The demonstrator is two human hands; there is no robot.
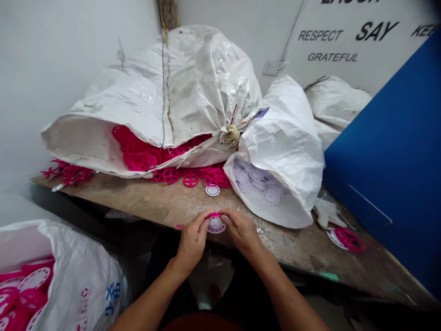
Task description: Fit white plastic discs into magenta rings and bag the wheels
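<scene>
Over the near edge of the worktable (161, 200), the left hand (193, 235) and right hand (242, 228) pinch a white disc with pink at its far edge (216, 225) between them. Just beyond, a loose white disc (212, 190) lies near pink wheels (190, 181); the sack to the right (285, 128) gapes, showing pale discs (272, 196) inside.

I'm on one head cam: looking forward and steeply down from above the forearms (155, 292), hands (191, 240) close at lower centre, desk (151, 200) mid-frame, wall (213, 11) behind.
</scene>
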